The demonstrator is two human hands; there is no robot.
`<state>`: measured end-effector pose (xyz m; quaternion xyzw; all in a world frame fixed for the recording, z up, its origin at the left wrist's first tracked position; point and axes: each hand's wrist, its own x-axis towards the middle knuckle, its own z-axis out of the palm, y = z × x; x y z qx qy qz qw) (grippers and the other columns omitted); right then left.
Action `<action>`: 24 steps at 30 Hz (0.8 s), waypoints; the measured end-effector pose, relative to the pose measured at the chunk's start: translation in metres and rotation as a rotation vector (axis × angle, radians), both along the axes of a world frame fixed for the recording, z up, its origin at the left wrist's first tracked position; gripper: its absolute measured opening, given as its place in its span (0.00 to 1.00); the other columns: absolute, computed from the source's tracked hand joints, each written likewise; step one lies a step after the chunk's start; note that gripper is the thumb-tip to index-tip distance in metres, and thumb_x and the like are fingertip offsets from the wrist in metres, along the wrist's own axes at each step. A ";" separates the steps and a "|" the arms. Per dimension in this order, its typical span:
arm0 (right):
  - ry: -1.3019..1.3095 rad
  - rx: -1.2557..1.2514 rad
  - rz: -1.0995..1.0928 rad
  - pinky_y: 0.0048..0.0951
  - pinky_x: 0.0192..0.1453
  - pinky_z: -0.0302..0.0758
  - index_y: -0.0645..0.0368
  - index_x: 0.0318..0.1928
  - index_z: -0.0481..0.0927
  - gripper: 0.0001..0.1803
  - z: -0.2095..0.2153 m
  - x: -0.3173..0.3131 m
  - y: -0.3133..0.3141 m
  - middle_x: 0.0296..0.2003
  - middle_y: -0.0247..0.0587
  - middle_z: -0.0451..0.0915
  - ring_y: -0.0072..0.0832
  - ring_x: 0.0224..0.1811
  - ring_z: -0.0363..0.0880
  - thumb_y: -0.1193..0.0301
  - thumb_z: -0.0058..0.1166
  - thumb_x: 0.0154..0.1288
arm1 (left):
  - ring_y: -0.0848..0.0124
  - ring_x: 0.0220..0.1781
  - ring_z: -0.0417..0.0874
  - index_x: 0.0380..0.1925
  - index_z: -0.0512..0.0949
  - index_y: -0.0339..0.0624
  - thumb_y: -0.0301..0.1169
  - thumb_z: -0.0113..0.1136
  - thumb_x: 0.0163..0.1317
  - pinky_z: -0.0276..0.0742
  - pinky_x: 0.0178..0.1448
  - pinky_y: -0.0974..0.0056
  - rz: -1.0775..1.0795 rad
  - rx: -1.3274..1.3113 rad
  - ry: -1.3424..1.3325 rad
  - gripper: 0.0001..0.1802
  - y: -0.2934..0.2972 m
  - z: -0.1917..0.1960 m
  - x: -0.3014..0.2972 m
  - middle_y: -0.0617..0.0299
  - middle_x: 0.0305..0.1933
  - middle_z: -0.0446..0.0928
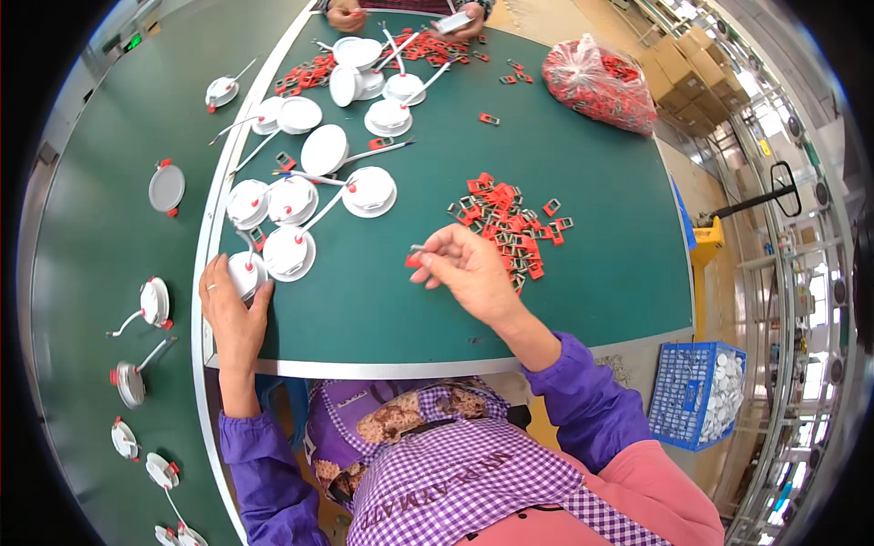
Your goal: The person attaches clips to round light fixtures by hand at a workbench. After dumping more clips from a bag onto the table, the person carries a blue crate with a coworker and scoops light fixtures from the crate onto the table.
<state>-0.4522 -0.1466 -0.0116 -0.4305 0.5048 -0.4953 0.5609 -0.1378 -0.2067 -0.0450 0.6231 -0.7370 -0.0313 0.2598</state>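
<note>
My left hand (234,314) is wrapped round the edge of a white round downlight (246,276) at the table's left front corner. Out over the middle of the green table, my right hand (473,273) pinches a small red-ended metal spring clip (414,260) between thumb and fingertips. Just beyond and to the right of that hand lies a loose pile of similar red spring clips (499,196). More white downlights with cables, such as one downlight (289,253) beside my left hand, are grouped along the table's left side.
Across the green table (401,318), another person's hands (344,16) work near more red clips. A clear bag of red clips (596,86) sits at the far right. Left of the metal edge runs a green belt (100,237) carrying downlights. A blue crate (687,396) stands right.
</note>
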 end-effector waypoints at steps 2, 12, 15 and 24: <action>-0.069 -0.005 -0.012 0.22 0.38 0.77 0.64 0.40 0.74 0.04 -0.002 0.003 0.003 0.40 0.40 0.80 0.24 0.36 0.82 0.78 0.51 0.66 | 0.48 0.59 0.69 0.56 0.65 0.33 0.31 0.69 0.50 0.64 0.64 0.54 0.044 -0.022 0.074 0.35 0.003 -0.006 -0.004 0.43 0.57 0.69; -0.021 0.082 0.012 0.23 0.40 0.79 0.65 0.46 0.77 0.10 -0.014 0.009 0.007 0.37 0.40 0.81 0.25 0.35 0.83 0.75 0.53 0.66 | 0.75 0.37 0.72 0.61 0.61 0.51 0.22 0.67 0.49 0.66 0.29 0.75 -0.100 0.425 1.485 0.39 0.065 0.015 -0.039 0.65 0.45 0.68; 0.055 0.049 -0.042 0.24 0.36 0.80 0.65 0.45 0.77 0.09 -0.014 0.014 0.008 0.36 0.43 0.82 0.26 0.32 0.83 0.76 0.52 0.66 | 0.75 0.37 0.72 0.63 0.57 0.49 0.26 0.68 0.50 0.67 0.31 0.74 -0.269 0.575 1.651 0.41 0.063 0.006 -0.048 0.66 0.44 0.68; 0.134 -0.031 -0.073 0.21 0.36 0.78 0.66 0.44 0.78 0.09 -0.027 0.005 0.016 0.33 0.39 0.81 0.23 0.31 0.81 0.76 0.53 0.66 | 0.77 0.42 0.77 0.62 0.59 0.45 0.28 0.63 0.60 0.75 0.39 0.72 -0.363 0.733 1.773 0.32 0.060 0.012 -0.031 0.62 0.47 0.73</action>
